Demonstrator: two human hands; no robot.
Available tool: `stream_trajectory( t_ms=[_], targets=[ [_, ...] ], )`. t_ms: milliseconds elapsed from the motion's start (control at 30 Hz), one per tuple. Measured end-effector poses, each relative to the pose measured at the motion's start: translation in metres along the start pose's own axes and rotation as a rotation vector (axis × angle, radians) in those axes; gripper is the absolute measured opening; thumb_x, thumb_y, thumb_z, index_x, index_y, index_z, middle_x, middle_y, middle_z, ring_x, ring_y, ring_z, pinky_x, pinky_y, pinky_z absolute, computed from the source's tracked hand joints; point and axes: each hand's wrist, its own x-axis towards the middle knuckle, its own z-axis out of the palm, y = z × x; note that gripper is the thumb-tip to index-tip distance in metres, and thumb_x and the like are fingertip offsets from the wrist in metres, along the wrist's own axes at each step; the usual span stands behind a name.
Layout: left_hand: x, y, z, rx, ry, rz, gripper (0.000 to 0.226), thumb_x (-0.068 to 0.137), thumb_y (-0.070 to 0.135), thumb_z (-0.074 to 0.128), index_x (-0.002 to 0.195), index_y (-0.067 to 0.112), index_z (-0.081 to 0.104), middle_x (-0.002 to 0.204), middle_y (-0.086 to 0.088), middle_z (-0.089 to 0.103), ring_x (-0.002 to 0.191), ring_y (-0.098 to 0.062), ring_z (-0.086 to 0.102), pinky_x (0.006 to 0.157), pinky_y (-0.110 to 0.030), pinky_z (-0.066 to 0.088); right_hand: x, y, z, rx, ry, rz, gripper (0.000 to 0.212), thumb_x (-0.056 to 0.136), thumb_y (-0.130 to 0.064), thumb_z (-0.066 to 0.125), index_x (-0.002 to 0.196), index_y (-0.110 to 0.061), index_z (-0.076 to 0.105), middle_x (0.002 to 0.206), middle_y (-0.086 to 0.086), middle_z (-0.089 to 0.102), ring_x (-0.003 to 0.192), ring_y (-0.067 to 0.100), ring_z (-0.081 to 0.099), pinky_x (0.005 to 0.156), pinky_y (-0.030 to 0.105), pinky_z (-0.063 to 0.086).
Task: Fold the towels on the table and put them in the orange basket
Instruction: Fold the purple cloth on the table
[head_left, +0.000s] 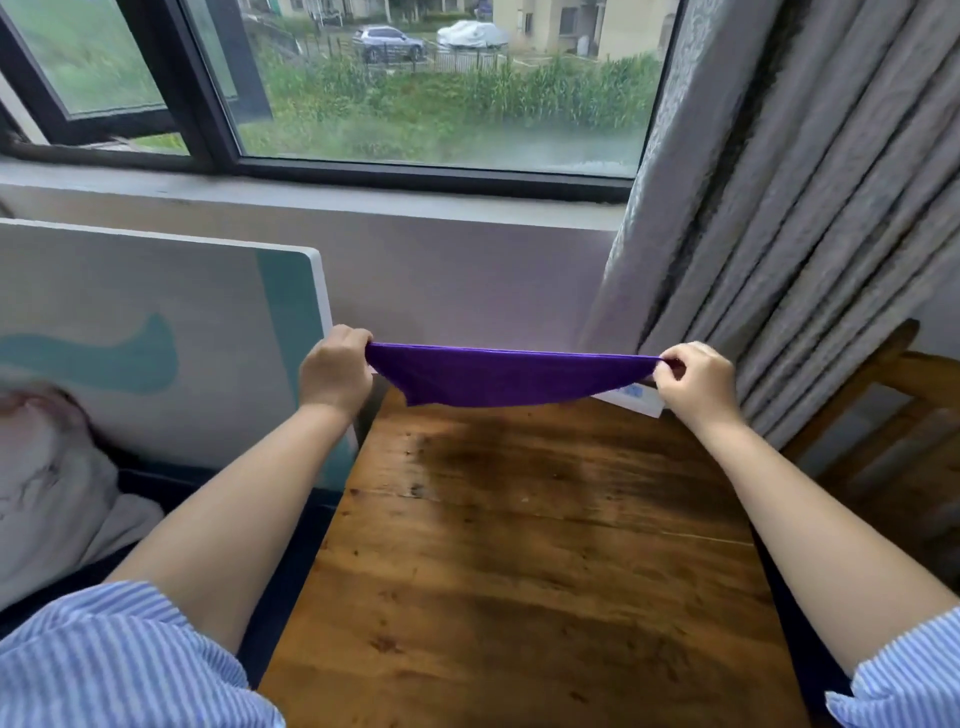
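A purple towel (506, 375) hangs stretched in the air above the far end of the wooden table (524, 561). My left hand (335, 370) grips its left end and my right hand (693, 375) pinches its right end. The top edge is pulled taut between the hands and the cloth sags below in a curve. It hangs above the tabletop; I cannot tell whether its lowest part touches the wood. No orange basket is in view.
A white card or paper (631, 397) lies at the table's far right, partly behind the towel. A white and teal panel (156, 338) stands to the left, a grey curtain (805, 218) and a wooden chair (893, 415) to the right. A window and wall are behind.
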Motion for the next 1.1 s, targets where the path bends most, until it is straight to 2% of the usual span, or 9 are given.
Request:
stream_trajectory(
  t_ms=[100, 433, 667, 733, 767, 833, 900, 967, 1100],
  targets=[
    [-0.029, -0.019, 0.019, 0.083, -0.177, 0.041, 0.027, 0.088, 0.001, 0.046, 0.108, 0.003, 0.063, 0.109, -0.017, 0.060, 0.097, -0.036, 0.057, 0.077, -0.039, 0.045, -0.035, 0.016, 0.010, -0.045, -0.105, -0.043, 0.008, 0.073, 0.010, 0.059, 0.076, 0.013, 0.065, 0.079, 0.032, 0.064, 0.079, 0.042, 0.062, 0.073, 0.040, 0.046],
    [-0.168, -0.041, 0.098, 0.550, -0.971, 0.405, 0.034, 0.088, 0.002, 0.043, 0.114, 0.016, 0.060, 0.116, -0.005, 0.060, 0.111, -0.026, 0.057, 0.084, -0.034, 0.048, -0.198, 0.082, 0.046, -0.371, -0.861, 0.090, 0.018, 0.086, -0.008, 0.047, 0.090, 0.004, 0.059, 0.103, 0.022, 0.056, 0.098, 0.033, 0.057, 0.082, 0.039, 0.042],
    [-0.224, -0.058, 0.119, 0.594, -1.150, 0.550, 0.031, 0.091, 0.004, 0.040, 0.114, 0.013, 0.058, 0.119, -0.005, 0.058, 0.114, -0.024, 0.052, 0.084, -0.034, 0.048, -0.253, 0.083, 0.047, -0.673, -1.131, -0.068, 0.022, 0.090, -0.009, 0.042, 0.107, -0.006, 0.054, 0.116, 0.010, 0.053, 0.110, 0.023, 0.052, 0.079, 0.032, 0.046],
    [-0.233, -0.063, 0.121, 0.587, -1.165, 0.561, 0.030, 0.091, 0.005, 0.040, 0.115, 0.013, 0.057, 0.119, -0.006, 0.056, 0.114, -0.024, 0.050, 0.083, -0.033, 0.047, -0.260, 0.070, 0.046, -0.771, -1.119, -0.252, 0.021, 0.068, -0.008, 0.070, 0.086, -0.001, 0.063, 0.092, 0.015, 0.062, 0.088, 0.026, 0.061, 0.059, 0.027, 0.049],
    [-0.237, -0.066, 0.124, 0.589, -1.174, 0.572, 0.030, 0.091, 0.006, 0.041, 0.116, 0.012, 0.057, 0.119, -0.006, 0.055, 0.115, -0.024, 0.049, 0.082, -0.033, 0.047, -0.266, 0.069, 0.049, -0.789, -1.074, -0.329, 0.030, 0.042, -0.008, 0.084, 0.063, -0.003, 0.064, 0.068, 0.013, 0.063, 0.064, 0.026, 0.063, 0.044, 0.021, 0.045],
    [-0.244, -0.070, 0.128, 0.588, -1.186, 0.583, 0.030, 0.091, 0.007, 0.042, 0.117, 0.012, 0.056, 0.121, -0.006, 0.052, 0.117, -0.024, 0.045, 0.080, -0.032, 0.045, -0.273, 0.060, 0.051, -0.742, -1.020, -0.326, 0.041, 0.012, -0.007, 0.087, 0.039, -0.007, 0.057, 0.044, 0.008, 0.054, 0.041, 0.021, 0.056, 0.033, 0.015, 0.036],
    [-0.251, -0.073, 0.131, 0.590, -1.199, 0.591, 0.030, 0.091, 0.007, 0.042, 0.118, 0.012, 0.056, 0.122, -0.006, 0.049, 0.119, -0.024, 0.043, 0.081, -0.031, 0.044, -0.283, 0.057, 0.054, -0.808, -1.107, -0.323, 0.027, 0.044, -0.009, 0.084, 0.063, -0.004, 0.065, 0.069, 0.012, 0.063, 0.066, 0.025, 0.063, 0.049, 0.022, 0.045],
    [-0.257, -0.074, 0.134, 0.597, -1.235, 0.597, 0.030, 0.091, 0.007, 0.043, 0.118, 0.011, 0.055, 0.123, -0.006, 0.048, 0.119, -0.025, 0.042, 0.084, -0.031, 0.043, -0.297, 0.064, 0.062, -0.844, -1.214, -0.223, 0.020, 0.085, -0.006, 0.051, 0.104, -0.005, 0.058, 0.111, 0.012, 0.055, 0.107, 0.025, 0.051, 0.078, 0.031, 0.043],
    [-0.258, -0.074, 0.141, 0.605, -1.302, 0.604, 0.031, 0.092, 0.006, 0.043, 0.121, 0.009, 0.054, 0.125, -0.008, 0.046, 0.119, -0.026, 0.043, 0.086, -0.032, 0.043, -0.300, 0.070, 0.068, -0.796, -1.311, -0.175, 0.029, 0.088, -0.011, 0.042, 0.115, -0.011, 0.053, 0.121, 0.008, 0.048, 0.115, 0.026, 0.044, 0.088, 0.033, 0.038]
  ],
)
